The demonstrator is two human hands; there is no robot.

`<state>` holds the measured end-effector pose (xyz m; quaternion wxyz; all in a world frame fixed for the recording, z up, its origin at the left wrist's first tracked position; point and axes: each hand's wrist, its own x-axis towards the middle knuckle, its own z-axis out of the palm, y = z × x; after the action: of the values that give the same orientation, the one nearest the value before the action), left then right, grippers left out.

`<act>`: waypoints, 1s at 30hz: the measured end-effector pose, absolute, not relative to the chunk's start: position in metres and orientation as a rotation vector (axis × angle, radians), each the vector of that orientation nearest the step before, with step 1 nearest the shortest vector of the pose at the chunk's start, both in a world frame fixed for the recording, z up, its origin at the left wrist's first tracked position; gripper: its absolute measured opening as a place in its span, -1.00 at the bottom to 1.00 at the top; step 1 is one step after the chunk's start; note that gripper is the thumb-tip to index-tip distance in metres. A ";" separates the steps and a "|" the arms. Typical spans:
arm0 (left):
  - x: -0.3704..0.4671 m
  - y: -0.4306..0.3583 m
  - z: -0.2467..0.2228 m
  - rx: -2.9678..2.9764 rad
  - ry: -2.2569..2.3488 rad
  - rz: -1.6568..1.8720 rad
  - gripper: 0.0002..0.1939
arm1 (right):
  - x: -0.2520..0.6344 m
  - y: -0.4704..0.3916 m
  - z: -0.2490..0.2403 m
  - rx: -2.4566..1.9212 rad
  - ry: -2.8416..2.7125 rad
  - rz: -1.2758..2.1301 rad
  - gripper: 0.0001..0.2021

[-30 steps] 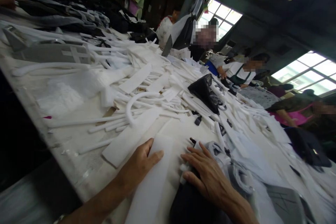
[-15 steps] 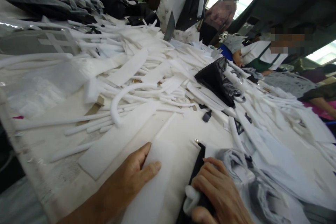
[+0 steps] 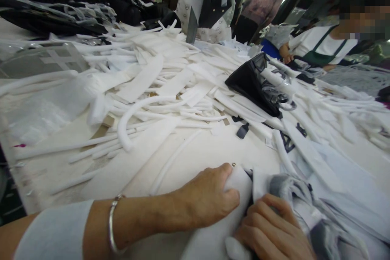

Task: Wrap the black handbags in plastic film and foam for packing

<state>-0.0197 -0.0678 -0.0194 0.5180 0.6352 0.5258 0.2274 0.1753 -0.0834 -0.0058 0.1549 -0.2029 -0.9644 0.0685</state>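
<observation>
Round emblems dot a pale bag (image 3: 184, 16) at 12 o'clock, too small to read, while white tape crosses a gray package (image 3: 68, 67) at 10 o'clock and a dark tag (image 3: 243, 131) lies between 3 and 4 o'clock on a counter (image 3: 210, 146) strewn with white padding. At 6 o'clock, a worker's left hand (image 3: 210, 197), its grip closed thumb-to-finger, pinches a white sheet (image 3: 216, 237). Half a second earlier the sheet lay left of a dark item (image 3: 250, 201); now it rests over it, and a silver bangle (image 3: 112, 223) has come into view. Toward 5 o'clock, the right hand (image 3: 271, 227) curls beside the sheet; whether its grip holds anything cannot be told.
</observation>
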 end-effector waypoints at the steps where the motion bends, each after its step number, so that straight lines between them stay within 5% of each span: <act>1: -0.015 -0.064 -0.023 1.565 1.278 0.529 -0.90 | 0.174 -0.083 -0.007 -0.604 -2.736 0.176 -0.55; 7: 0.011 -0.054 -0.045 1.707 1.349 0.536 -0.81 | 0.165 -0.088 -0.008 -0.637 -2.617 0.200 -0.45; 17: 0.013 -0.037 -0.045 1.815 1.134 0.351 -0.65 | 0.158 -0.091 -0.004 -0.842 -2.627 0.519 -0.67; 22: -0.029 -0.049 -0.032 1.344 0.883 0.288 -0.32 | 0.161 -0.088 -0.006 -0.845 -2.638 0.575 -0.68; 30: -0.070 -0.119 -0.055 1.962 0.875 0.670 -0.48 | 0.161 -0.088 -0.003 -0.830 -2.643 0.572 -0.64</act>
<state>-0.0699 -0.1186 -0.0552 0.4310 0.7867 0.3509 0.2688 0.1606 -0.0879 -0.0032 0.1559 -0.2898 -0.9229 0.1998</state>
